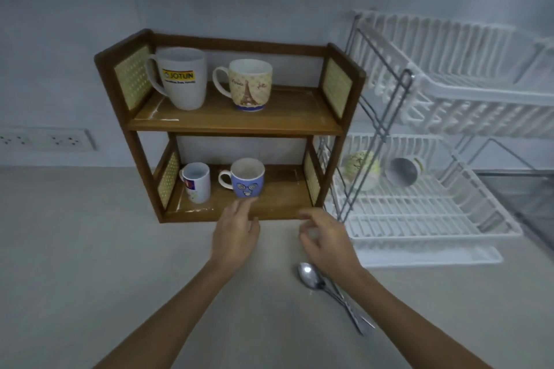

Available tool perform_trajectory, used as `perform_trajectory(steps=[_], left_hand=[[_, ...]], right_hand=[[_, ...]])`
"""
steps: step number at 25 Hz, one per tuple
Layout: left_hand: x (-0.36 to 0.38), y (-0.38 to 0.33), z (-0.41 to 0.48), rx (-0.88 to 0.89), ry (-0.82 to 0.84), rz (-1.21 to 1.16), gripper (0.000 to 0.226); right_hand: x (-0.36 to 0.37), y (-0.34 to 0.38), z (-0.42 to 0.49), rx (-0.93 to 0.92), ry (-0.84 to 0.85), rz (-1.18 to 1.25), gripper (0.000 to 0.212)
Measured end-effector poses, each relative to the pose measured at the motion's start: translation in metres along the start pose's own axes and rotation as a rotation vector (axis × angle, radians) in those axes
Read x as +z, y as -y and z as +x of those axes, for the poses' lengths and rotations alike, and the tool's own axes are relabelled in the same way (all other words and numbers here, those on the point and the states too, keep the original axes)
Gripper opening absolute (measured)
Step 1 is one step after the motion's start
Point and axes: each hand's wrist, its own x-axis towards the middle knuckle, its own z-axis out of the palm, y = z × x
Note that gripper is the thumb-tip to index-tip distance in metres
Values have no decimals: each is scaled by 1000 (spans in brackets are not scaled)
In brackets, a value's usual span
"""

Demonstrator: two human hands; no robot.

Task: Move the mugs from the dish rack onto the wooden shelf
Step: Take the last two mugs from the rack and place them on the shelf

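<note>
- While four mugs are standing upright on the wooden shelf [233,124], two more are lying on their sides in the lower tier of the white dish rack [434,219]: a greenish patterned mug [361,169] on the left and, just beside it, a mug [403,172] that is showing its grey inside toward the camera.
- On the shelf's top board, a white mug with a yellow logo [183,79] is sitting at the left and a cream mug with a tower drawing [248,85] is sitting near it, both with handles turned left.
- On the bottom board, a small white mug [196,183] is standing at the left and a blue mug with a cartoon face [247,180] is standing near the middle, handle to the left.
- The left hand [235,232] is hovering at the front edge of the bottom board, its fingers loosely spread and holding nothing; its fingertips are reaching just under the blue mug, though actual touch cannot be told.
- The right hand [325,238] is hanging over the countertop [90,263] between shelf and rack, blurred, with fingers curled but apart and nothing held.
- Two metal spoons [326,290] are lying crossed on the counter just below the right wrist.
- A wall socket strip [45,139] is sitting to the shelf's left.
</note>
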Motion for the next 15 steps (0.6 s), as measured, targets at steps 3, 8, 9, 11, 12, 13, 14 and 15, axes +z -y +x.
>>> perform_trajectory(steps=[3,8,9,11,12,13,14,15], left_hand=[[15,-43,-18,174,93,-93,40],[48,-125,-21,327,175,-298,29],[57,-142,-20,348,184,-329,28],[74,-168,-16,389,206,-351,28],[83,-178,-13,398,217,-342,28],[91,-185,-8,387,218,-329,29],[101,-192,-2,350,209,-318,30],[111,-198,6,296,194,-306,31]], right_hand=[[-46,-32,-36,4,-126,-97,11],[-115,-99,-40,238,-286,-149,11],[-126,-111,-37,262,-290,-157,11],[-144,-134,-27,284,-277,-191,11],[-151,-145,-20,285,-263,-215,12],[-157,-155,-12,281,-243,-242,13],[-163,-168,-4,274,-212,-268,15],[-168,-180,5,270,-166,-288,18]])
